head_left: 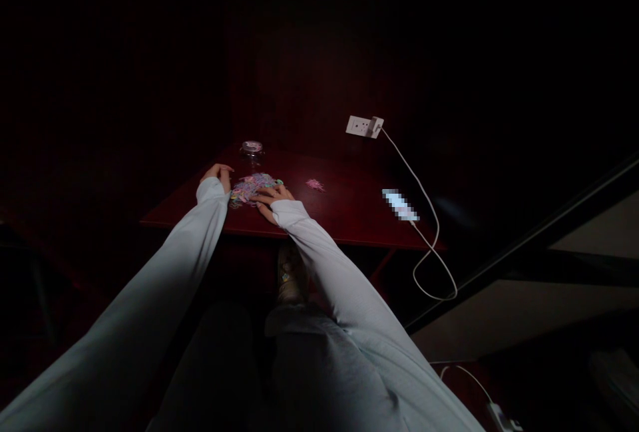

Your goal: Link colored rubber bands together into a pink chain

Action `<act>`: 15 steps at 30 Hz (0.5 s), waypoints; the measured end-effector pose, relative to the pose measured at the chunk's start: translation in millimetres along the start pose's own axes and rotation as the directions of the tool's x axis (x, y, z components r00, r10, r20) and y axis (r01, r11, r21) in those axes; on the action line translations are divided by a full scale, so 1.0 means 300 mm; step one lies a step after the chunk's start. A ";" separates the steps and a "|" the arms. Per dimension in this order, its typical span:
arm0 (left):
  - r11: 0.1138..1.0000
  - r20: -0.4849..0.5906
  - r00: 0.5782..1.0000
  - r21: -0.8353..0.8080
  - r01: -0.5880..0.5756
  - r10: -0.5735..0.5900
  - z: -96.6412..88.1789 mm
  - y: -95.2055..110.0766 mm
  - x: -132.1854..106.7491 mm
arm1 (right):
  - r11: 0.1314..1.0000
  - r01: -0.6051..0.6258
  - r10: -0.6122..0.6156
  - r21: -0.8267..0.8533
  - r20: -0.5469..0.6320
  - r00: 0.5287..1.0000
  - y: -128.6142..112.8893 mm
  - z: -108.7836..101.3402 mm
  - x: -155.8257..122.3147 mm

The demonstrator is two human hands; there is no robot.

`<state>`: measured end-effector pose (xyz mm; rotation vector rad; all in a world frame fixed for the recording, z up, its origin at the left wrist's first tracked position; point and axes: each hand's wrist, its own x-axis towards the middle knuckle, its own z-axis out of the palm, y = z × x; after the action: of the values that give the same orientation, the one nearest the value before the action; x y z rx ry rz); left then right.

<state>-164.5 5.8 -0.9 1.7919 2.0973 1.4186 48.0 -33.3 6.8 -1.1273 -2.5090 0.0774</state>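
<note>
A dark red tabletop [349, 216] sits mid-frame, with a small glass jar [252, 148] near its far edge. Right of centre lies a phone [400, 205]; its white cable [422, 187] runs up to a charger [376, 127] in a wall socket [357, 125]

Both arms, in pale long sleeves, stretch far forward and converge at the wrists — the left grip [218, 176] stands on its edge with fingers loosely curled toward the right, while the right grip [272, 200], slightly nearer, lies palm down, fingers spread flat and pointing left.
</note>
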 end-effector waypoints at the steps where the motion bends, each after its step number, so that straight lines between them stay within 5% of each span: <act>1: 1.000 -0.004 1.000 0.000 0.013 -0.013 0.000 0.003 -0.003 | 1.000 -0.008 0.008 0.004 -0.013 1.000 0.002 0.002 -0.002; 7: 0.996 0.007 0.997 0.048 0.077 -0.077 -0.012 0.043 -0.039 | 0.995 -0.085 0.088 0.050 -0.077 0.993 0.019 0.013 -0.006; 15: 0.995 0.159 0.987 0.093 -0.028 0.013 0.019 0.023 -0.019 | 0.971 -0.201 0.215 0.130 -0.097 0.972 0.024 -0.009 -0.007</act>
<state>-154.3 4.1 -2.5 1.8961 2.1037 1.1558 55.5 -30.3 7.1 -1.3043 -2.2508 0.2133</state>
